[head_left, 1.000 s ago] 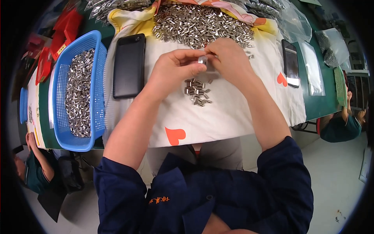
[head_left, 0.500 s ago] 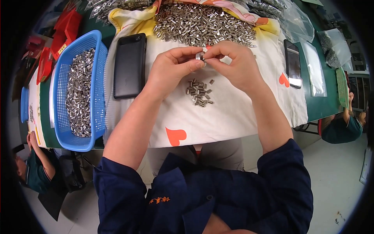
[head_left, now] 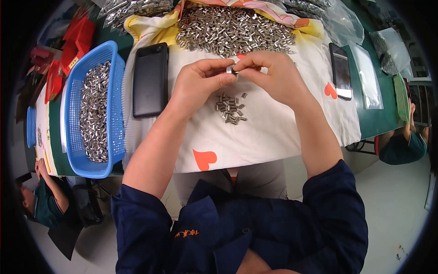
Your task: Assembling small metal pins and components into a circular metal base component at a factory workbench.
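Note:
In front of me, my left hand [head_left: 194, 84] pinches a small shiny metal ring [head_left: 230, 70] between thumb and fingers. My right hand [head_left: 276, 77] meets it from the other side, its thumb and forefinger closed at the ring's edge. Something small and dark shows at those right fingertips, too little to make out. Just below the hands lies a small heap of short metal cylinders [head_left: 229, 108] on the white cloth [head_left: 255, 137]. Beyond the hands spreads a much larger pile of similar metal cylinders [head_left: 235, 31].
On the left stands a blue plastic basket [head_left: 117, 105] holding many metal pieces, beside a black case [head_left: 150, 82]. A phone [head_left: 340, 73] and clear plastic bags [head_left: 367, 77] lie to the right. Red bins [head_left: 77, 39] stand far left. Co-workers sit at both sides.
The view has shifted slightly, so the table things sit a little lower and some farther left. Both hands keep their pinch around the ring, with only slight finger movement.

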Motion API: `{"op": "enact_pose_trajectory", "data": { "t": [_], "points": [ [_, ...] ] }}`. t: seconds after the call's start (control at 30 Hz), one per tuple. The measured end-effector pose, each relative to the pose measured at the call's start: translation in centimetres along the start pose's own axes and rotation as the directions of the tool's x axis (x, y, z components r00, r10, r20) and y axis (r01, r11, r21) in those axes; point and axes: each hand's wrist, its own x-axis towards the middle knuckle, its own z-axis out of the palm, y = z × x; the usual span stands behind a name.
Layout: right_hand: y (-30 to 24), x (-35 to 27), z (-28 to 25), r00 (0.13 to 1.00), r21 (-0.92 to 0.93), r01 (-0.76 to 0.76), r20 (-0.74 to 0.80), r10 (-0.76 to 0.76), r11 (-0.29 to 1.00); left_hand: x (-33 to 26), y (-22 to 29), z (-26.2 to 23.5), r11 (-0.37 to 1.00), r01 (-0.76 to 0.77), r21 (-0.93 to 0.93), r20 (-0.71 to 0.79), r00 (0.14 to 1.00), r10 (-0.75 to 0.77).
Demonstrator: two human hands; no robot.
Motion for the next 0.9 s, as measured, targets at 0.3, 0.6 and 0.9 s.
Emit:
{"op": "enact_pose_trajectory", "data": {
  "t": [0.3, 0.6, 0.9],
  "points": [
    [3.3, 1.2, -1.4, 0.977, -0.169, -0.075, -0.208, 0.039, 0.983, -0.6, -0.1, 1.0, 0.963, 0.024, 0.27, 0.174, 0.982, -0.073],
    [3.7, 1.9, 1.0, 0.959, -0.569, 0.124, -0.14, -0.244, 0.813, -0.2, -0.1, 0.6, 0.997, -0.018, 0.075, 0.109, 0.994, 0.01],
    [1.7, 1.0, 0.6, 0.986, -0.264, -0.121, -0.143, 0.085, 0.957, 0.2, -0.1, 0.1, 0.997, 0.015, -0.082, 0.036, 0.999, -0.012]
  ]
}}
